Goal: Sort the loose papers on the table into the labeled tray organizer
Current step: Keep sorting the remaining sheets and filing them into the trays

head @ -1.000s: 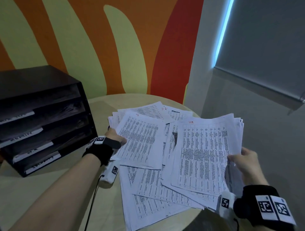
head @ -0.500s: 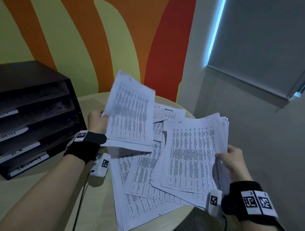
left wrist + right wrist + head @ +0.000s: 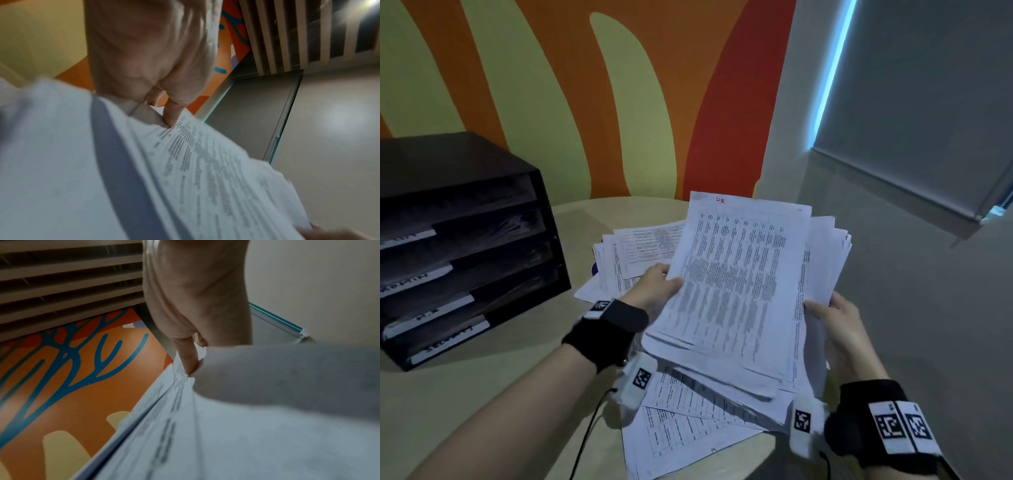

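Both hands are clamped on one stack (image 3: 736, 291) lifted off the loose papers (image 3: 688, 411) on the bench (image 3: 482, 394): the left hand (image 3: 654, 291) pinches its left edge, the right hand (image 3: 839, 325) its right. The top sheet reads "HR" in red, so I'd peel it off alone and check it against the organizer (image 3: 465, 246) labels at the left; keep the right pinch firm so the fanned sheets don't slip

You are working in an office. A black tray organizer (image 3: 465, 246) with labeled slots is standing on a round bench (image 3: 482, 411), printed papers (image 3: 688, 428) are lying beside it, and a roller blind (image 3: 928, 96) is covering the window.
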Motion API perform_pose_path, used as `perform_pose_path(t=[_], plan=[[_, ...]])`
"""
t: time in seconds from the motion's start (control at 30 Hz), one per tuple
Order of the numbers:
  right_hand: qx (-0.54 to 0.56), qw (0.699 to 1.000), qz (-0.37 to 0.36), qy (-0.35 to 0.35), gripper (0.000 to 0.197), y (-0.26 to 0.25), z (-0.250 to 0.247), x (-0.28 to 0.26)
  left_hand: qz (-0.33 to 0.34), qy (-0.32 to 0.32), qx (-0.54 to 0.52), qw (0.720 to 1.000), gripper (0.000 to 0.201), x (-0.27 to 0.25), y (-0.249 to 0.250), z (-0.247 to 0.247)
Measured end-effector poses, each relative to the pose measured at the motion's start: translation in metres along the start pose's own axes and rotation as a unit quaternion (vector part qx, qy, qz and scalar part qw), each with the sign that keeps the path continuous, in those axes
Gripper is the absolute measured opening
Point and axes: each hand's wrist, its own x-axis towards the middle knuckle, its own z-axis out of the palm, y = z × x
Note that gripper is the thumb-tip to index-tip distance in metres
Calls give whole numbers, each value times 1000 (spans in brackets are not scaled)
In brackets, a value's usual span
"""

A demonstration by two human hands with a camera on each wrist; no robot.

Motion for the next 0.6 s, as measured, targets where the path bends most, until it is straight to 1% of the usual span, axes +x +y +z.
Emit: perform_pose_path(t=[0.03, 0.07, 0.1, 0.17, 0.2, 0.23, 0.27, 0.33, 0.37, 0.43, 0.5, 0.53, 0.6], plan=[[7, 1000, -4, -9, 19, 1, 4, 0, -6, -5, -16, 1000, 14, -1, -2, 6], [20, 1000, -8, -14, 16, 1, 9, -1, -15, -10, -25, 1000, 23, -3, -1, 10], [35, 999, -9, -9, 20, 0, 15, -2, -15, -15, -22, 1000, 29, -6, -1, 13], [58, 998, -11, -7, 35, -3, 24, -6, 13, -19, 15, 1000, 23, -9, -4, 15], [59, 998, -23, -14, 38, -4, 29, -8, 33, -12, 29, 999, 20, -12, -5, 16], [33, 998, -49, -18, 36, -3, 33, -9, 55, -7, 34, 998, 16, -14, -6, 17], [-9, 997, -76, -20, 32, -2, 37, -10, 77, 0, 33, 996, 17, -16, -7, 17], [-83, 989, -123, -19, 36, 0, 41, -13, 135, 28, 30, 990, 25, -19, -5, 17], [-95, 985, -146, -19, 38, -1, 42, -14, 162, 44, 38, 985, 26, -19, -4, 15], [-88, 975, -205, -11, 36, -10, 44, -18, 220, 62, 61, 972, 25, -22, 5, 12], [-71, 960, -270, 2, 32, -23, 48, -26, 262, 68, 45, 961, 22, -28, 18, 9], [-63, 952, -299, 0, 32, -28, 50, -29, 277, 74, 29, 958, 23, -30, 22, 6], [-52, 943, -330, -11, 33, -31, 53, -33, 298, 87, 8, 951, 33, -30, 28, -1]])
